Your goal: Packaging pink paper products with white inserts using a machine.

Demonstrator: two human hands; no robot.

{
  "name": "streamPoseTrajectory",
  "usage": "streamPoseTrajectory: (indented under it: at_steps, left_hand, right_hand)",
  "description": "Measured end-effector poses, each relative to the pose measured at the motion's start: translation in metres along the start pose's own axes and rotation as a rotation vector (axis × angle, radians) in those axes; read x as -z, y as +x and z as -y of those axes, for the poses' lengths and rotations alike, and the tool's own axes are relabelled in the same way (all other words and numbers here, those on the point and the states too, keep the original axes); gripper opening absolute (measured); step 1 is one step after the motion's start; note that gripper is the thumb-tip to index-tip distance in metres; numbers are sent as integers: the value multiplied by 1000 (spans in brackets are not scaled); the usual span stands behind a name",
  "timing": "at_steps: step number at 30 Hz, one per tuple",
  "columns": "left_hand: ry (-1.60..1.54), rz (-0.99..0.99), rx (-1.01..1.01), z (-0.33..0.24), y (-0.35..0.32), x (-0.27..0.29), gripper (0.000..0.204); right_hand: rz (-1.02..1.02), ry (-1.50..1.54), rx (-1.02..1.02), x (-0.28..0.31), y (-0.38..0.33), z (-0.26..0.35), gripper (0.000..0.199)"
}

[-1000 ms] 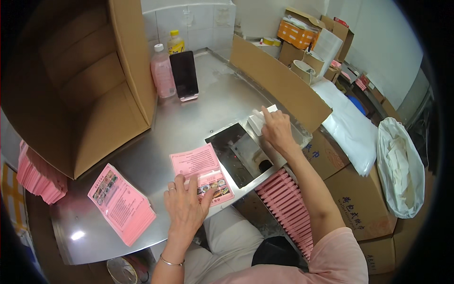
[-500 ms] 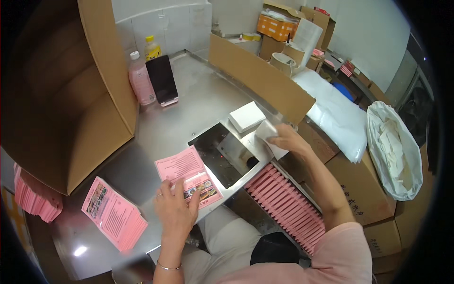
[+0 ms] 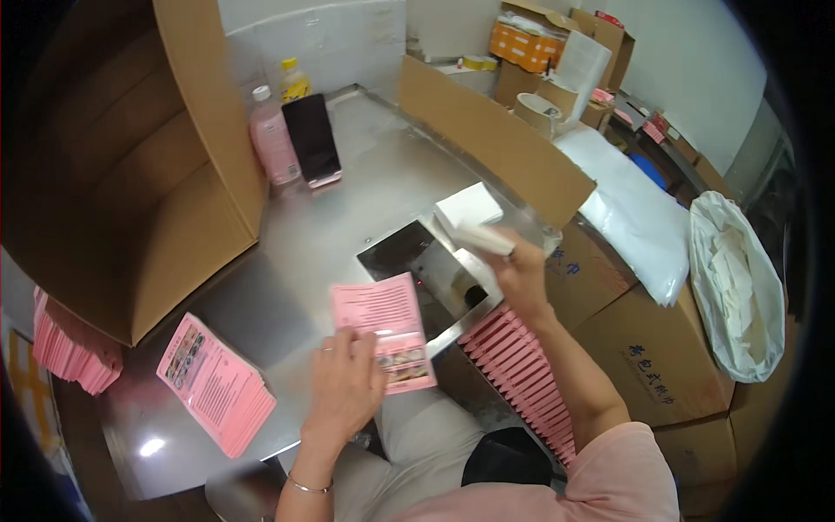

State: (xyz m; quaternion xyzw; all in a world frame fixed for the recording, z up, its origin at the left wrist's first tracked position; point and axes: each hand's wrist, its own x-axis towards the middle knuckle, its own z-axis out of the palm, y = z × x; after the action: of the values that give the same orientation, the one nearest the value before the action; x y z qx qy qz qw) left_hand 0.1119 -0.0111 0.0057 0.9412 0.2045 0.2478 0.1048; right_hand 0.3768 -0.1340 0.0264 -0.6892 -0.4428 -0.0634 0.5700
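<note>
My left hand grips the lower left part of a pink printed paper packet, with food pictures on its lower part. The packet lies at the table's near edge, beside a dark rectangular opening. My right hand is closed round a small white pad of folded paper tissues, tilted and blurred, above the opening's right side. Just beyond it, a white stack of tissues rests on the table. A stack of pink packets lies to the left of my left hand.
Below the table's right edge stands a long row of pink packets. A big open carton fills the left. A phone leans near a pink bottle. Cartons and a white bag are at the right.
My right hand has lifted the white tissue pad and tilted it toward the opening. My left hand has shifted right with the pink packet. The view has shifted slightly.
</note>
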Motion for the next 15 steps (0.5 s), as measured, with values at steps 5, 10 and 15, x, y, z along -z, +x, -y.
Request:
streamPoseTrajectory:
  at_steps: [5,10,15]
  left_hand:
    - [15,5,165,9,-6,33,51]
    - [-103,-59,120,-5,-2,15,79]
    - [-184,69,278,7,-12,45,72]
  right_hand:
    - [600,-232,900,-64,-82,69,41]
    - [719,-521,483,-139,-36,51,25]
    - [618,-487,378,-135,-27,-9,20]
